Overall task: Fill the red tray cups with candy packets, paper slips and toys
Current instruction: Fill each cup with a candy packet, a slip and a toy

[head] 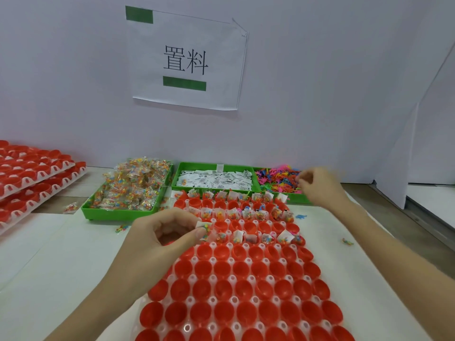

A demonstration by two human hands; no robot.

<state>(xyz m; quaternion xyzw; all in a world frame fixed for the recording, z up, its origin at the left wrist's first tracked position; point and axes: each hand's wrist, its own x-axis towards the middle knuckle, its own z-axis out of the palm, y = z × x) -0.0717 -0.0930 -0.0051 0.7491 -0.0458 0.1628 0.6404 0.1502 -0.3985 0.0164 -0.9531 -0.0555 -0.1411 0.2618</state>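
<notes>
Red tray (236, 313) between both hands, white table (61, 267) margins either side

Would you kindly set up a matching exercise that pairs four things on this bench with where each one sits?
Things:
1. candy packets
2. paper slips
3. plastic toys
4. spare red trays

Places:
A. stacked at the far left
B. middle green bin
C. right green bin, under the right hand
D. left green bin

Pairs: 1-D, 2-B, 3-C, 4-A
</notes>
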